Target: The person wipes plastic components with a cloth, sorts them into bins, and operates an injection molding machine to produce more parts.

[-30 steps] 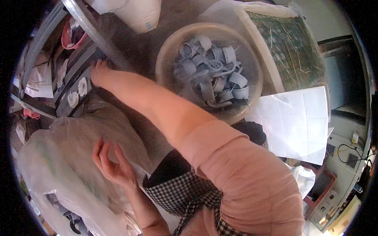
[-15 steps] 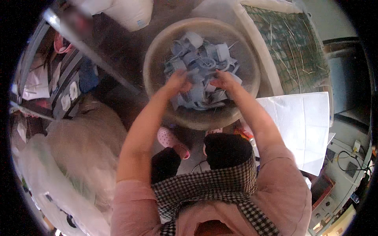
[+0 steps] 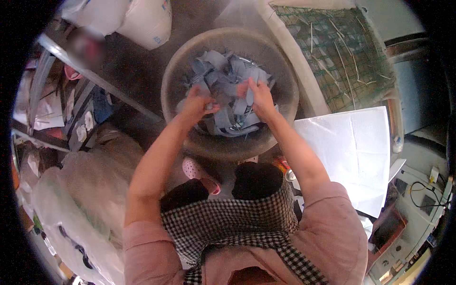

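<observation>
A wide, round, tan basin (image 3: pixel 172 61) holds a loose heap of grey-blue curved strips and flat pieces (image 3: pixel 216 61), whose exact kind I cannot make out. Both my hands are in the heap, a little apart. My left hand (image 3: pixel 198 104) is over its left side, fingers apart and slightly curled among the pieces. On the right, my right hand (image 3: pixel 260 99) closes around a grey-blue piece (image 3: pixel 250 98), with thumb and fingers on either side of it. Haze blurs the pieces between my hands.
Beyond the basin stand white sacks (image 3: pixel 148 23). A green mesh-covered frame (image 3: pixel 335 57) lies at the far right, with a white board (image 3: pixel 349 156) nearer. Clear plastic-wrapped bundles (image 3: pixel 88 185) and a metal rack (image 3: pixel 99 76) are on the left. A pink clog (image 3: pixel 192 169) shows below the basin.
The heap has shifted and turned over under my hands. My right hand has moved up and closed on a piece; my left is lower in the heap. The whole view has shifted slightly.
</observation>
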`<state>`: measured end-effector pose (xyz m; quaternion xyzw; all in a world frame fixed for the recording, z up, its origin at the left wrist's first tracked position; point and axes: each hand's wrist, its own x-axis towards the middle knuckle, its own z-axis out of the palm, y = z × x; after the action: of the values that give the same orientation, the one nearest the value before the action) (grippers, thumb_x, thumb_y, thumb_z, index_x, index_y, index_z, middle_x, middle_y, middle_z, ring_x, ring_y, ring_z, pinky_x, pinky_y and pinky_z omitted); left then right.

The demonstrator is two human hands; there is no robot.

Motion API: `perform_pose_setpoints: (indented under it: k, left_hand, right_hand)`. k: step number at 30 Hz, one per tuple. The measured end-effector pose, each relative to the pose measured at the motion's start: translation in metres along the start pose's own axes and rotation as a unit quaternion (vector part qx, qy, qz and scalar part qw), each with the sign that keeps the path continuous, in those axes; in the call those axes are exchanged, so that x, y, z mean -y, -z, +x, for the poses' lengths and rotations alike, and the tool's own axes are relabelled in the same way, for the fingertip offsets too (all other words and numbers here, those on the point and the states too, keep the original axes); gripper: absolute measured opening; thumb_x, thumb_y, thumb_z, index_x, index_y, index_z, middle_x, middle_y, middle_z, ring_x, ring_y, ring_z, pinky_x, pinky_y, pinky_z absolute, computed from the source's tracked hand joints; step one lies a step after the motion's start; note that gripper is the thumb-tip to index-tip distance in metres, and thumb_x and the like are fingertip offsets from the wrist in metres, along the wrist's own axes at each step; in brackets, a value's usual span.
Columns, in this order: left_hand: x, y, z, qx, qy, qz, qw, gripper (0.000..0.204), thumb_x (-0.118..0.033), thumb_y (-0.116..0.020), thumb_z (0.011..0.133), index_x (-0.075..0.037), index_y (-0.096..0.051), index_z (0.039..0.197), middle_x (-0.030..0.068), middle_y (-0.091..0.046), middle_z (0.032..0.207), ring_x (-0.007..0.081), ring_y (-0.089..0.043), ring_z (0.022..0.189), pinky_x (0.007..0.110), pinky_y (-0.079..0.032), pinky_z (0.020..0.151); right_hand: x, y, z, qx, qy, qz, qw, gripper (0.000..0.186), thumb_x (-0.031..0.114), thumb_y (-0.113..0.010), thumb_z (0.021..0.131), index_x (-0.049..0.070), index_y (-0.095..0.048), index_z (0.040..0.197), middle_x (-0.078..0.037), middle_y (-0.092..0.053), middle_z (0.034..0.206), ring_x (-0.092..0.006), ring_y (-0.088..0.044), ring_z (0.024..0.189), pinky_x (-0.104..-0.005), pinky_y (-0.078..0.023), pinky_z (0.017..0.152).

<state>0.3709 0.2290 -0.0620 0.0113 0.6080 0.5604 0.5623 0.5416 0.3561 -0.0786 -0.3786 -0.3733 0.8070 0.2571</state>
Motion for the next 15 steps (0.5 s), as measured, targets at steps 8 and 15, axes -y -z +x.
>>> perform_pose_setpoints:
  k: [8,15]
  left_hand:
    - [-0.039,-0.031,-0.141,0.183,-0.104,-0.097,0.973,0.035,0.003,-0.052,0.083,-0.003,-0.047,0.116,0.0123,-0.055,0.117,0.0236,-0.055,0.104,0.038,-0.044,0.090]
    - [-0.045,-0.055,-0.181,0.243,-0.142,-0.149,0.948,0.017,-0.004,-0.052,0.086,-0.003,-0.054,0.104,0.0108,-0.053,0.120,0.0266,-0.051,0.112,0.043,-0.040,0.097]
  right_hand:
    - [0.074,-0.060,-0.096,0.257,-0.022,0.133,0.957,0.035,0.027,-0.037,0.097,-0.002,-0.046,0.115,-0.019,-0.056,0.115,-0.0280,-0.058,0.102,-0.0397,-0.047,0.087]
    - [0.091,-0.069,-0.133,0.273,0.008,0.018,0.962,0.032,0.029,-0.043,0.096,0.002,-0.054,0.110,-0.009,-0.060,0.108,-0.0180,-0.058,0.098,-0.0316,-0.046,0.085]
